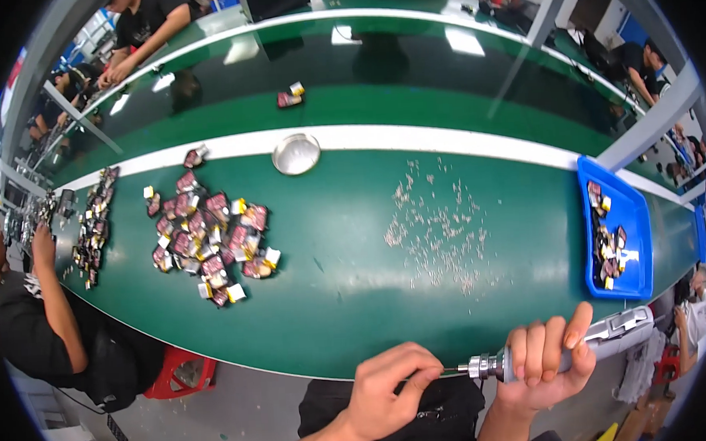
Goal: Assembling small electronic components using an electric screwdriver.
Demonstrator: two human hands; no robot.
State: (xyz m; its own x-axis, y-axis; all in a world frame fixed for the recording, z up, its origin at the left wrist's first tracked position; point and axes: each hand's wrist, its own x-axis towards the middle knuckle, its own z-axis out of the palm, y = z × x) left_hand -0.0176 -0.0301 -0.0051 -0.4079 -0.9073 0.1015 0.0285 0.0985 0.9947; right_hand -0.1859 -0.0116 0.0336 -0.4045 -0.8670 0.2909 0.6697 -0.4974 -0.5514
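My right hand (546,364) is wrapped round a grey electric screwdriver (622,334), held level at the table's near edge with its silver chuck pointing left. A thin bit (454,368) sticks out of the chuck. Thumb and forefinger of my left hand (386,390) pinch at the bit's tip; whether a screw sits there too is hidden by the fingers. Beyond my hands, many tiny silver screws (441,232) lie scattered over the green table (333,301).
Left of the screws is a heap of small black-and-red parts with white-and-yellow tabs (210,236). A round metal dish (296,155) stands by the white rail (444,140). More parts lie in a blue tray (642,245) at right. A co-worker (55,316) sits at left.
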